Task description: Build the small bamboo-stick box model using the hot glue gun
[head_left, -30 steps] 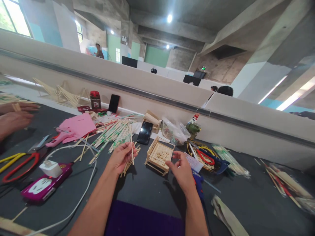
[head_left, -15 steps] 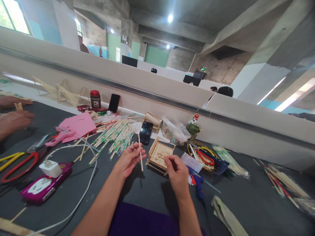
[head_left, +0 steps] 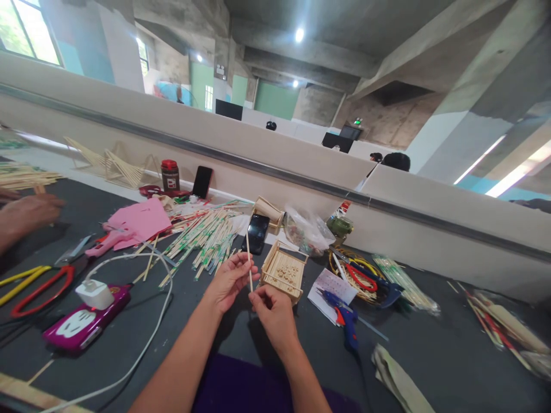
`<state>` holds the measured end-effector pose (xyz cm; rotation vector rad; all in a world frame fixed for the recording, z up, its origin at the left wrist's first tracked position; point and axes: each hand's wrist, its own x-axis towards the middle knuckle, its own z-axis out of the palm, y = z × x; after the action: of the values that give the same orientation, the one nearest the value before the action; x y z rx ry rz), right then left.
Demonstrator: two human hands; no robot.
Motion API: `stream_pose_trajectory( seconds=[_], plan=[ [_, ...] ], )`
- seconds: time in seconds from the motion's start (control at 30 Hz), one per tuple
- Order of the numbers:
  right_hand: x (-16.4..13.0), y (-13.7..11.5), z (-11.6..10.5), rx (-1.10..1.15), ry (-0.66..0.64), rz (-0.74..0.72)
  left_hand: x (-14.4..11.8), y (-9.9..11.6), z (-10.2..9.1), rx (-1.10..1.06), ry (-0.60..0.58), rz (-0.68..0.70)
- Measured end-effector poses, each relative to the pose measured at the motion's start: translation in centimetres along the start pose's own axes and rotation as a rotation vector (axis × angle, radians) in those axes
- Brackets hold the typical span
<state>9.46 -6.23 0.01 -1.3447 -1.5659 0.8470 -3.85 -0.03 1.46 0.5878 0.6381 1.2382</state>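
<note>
Between the thumb and fingers of my left hand (head_left: pixel 230 279) a thin wooden stick (head_left: pixel 248 252) is held nearly upright. My right hand (head_left: pixel 273 312) pinches the same stick at its lower end, thumb against forefinger. Just beyond my right hand lies a small stick-built tray (head_left: pixel 269 269) with a railing, partly covered by that hand. Small wooden bits (head_left: pixel 288 272) are scattered on its floor. A blue glue gun (head_left: pixel 348 321) rests on the table to the right, beside a sheet of paper (head_left: pixel 329 287).
Wrapped chopsticks (head_left: pixel 202 238) spread behind my left hand, near a black phone (head_left: pixel 257 232). Large scissors (head_left: pixel 43 281) and a purple power strip (head_left: pixel 86 327) with a white cable lie left. A co-worker's hand (head_left: pixel 32 215) is at far left. A basket (head_left: pixel 355 275) holds tools.
My right hand has moved left from the tray's right corner to the stick's lower end. My left hand still holds the stick, and more of the tray and paper shows.
</note>
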Motion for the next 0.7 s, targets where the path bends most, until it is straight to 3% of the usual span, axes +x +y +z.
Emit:
stream_pose_trajectory(
  seconds=[0.2, 0.3, 0.37, 0.4, 0.53, 0.7],
  plan=[
    [0.2, 0.7, 0.2, -0.056, -0.008, 0.011, -0.1, -0.1, -0.1, 0.095, -0.013, 0.010],
    [0.1, 0.6, 0.2, -0.117, -0.013, -0.033, 0.0, 0.3, -0.6, 0.286, 0.005, 0.069],
    [-0.1, 0.5, 0.3, -0.163, -0.021, -0.078, 0.3, 0.8, -1.2, 0.536, 0.092, 0.164],
    [-0.1, 0.5, 0.3, -0.174, -0.028, -0.092, 0.4, 1.1, -1.6, 0.720, 0.205, 0.237],
    [-0.2, 0.9, 0.6, -0.191, -0.090, -0.075, 0.8, 2.4, -3.4, 0.958, 0.447, 0.318],
    [-0.4, 1.6, 1.2, -0.348, -0.141, -0.100, 0.4, 2.7, -4.2, 1.374, 0.561, 0.287]
  ],
)
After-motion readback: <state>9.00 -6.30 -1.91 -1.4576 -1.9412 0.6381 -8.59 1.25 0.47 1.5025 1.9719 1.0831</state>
